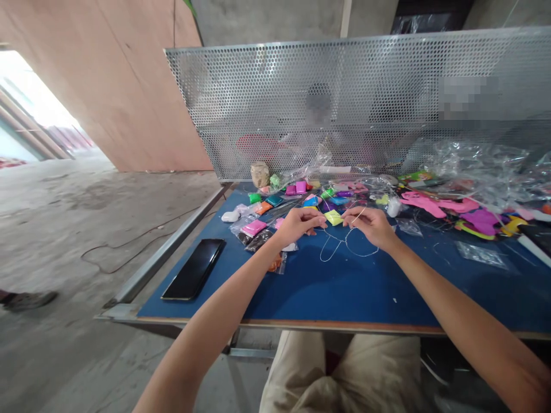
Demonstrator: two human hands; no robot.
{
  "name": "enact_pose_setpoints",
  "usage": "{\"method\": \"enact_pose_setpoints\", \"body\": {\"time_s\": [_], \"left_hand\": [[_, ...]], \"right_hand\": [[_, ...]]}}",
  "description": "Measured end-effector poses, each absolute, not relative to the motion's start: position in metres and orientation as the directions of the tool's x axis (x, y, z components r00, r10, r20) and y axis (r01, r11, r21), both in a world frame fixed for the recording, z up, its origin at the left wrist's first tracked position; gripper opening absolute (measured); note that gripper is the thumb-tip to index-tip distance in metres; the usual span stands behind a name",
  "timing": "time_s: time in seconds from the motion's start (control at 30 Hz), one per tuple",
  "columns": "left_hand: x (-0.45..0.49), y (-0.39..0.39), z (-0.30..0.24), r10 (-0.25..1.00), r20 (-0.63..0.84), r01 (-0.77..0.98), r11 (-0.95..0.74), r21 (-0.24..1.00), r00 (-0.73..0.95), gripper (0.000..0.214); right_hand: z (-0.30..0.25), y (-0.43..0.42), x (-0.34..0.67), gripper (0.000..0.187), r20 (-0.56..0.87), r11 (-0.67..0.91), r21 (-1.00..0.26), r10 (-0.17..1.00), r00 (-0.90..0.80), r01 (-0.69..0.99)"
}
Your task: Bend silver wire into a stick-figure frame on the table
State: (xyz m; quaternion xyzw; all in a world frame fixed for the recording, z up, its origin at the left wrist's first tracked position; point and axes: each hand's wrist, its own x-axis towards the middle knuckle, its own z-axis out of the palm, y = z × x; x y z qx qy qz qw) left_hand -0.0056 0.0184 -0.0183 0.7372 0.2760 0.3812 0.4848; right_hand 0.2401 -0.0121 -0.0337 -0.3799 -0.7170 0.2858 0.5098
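Over the blue tabletop (pixel 327 292), both of my hands are closed in pinches on a thin pale wire (pixel 343 241). The wire is bent into a round loop on the right and a narrower loop on the left, hanging between and below the fingers. My left hand (pixel 302 222) grips its left side with thumb and forefinger. My right hand (pixel 369 223) pinches the right part, and a loose strand sticks up past its fingers. Just behind the fingertips lies a yellow packet (pixel 333 217); I cannot tell whether the fingers touch it.
Several coloured clay-like packets (pixel 255 228) spread behind and left of my hands. A black phone (pixel 194 269) lies at the left. Pink cut-out shapes (pixel 424 202) and clear plastic bags (pixel 477 166) pile up at right. A perforated metal panel (pixel 275 97) stands along the back edge.
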Motion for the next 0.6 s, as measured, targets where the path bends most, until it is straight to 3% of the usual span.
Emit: {"method": "enact_pose_setpoints", "body": {"time_s": [0.27, 0.5, 0.6], "left_hand": [[-0.002, 0.014, -0.018, 0.701, 0.266, 0.03, -0.379, 0.925, 0.662, 0.035], [0.001, 0.009, -0.018, 0.66, 0.283, -0.051, -0.347, 0.936, 0.696, 0.032], [-0.002, 0.006, -0.013, 0.583, 0.266, -0.068, -0.339, 0.938, 0.767, 0.029]], "right_hand": [[-0.036, -0.013, 0.232, 0.022, 0.437, 0.516, -0.83, 0.837, -0.329, 0.212], [-0.035, -0.021, 0.221, 0.016, 0.486, 0.541, -0.837, 0.805, -0.339, 0.086], [-0.037, -0.021, 0.221, 0.012, 0.494, 0.535, -0.845, 0.777, -0.39, -0.004]]}}
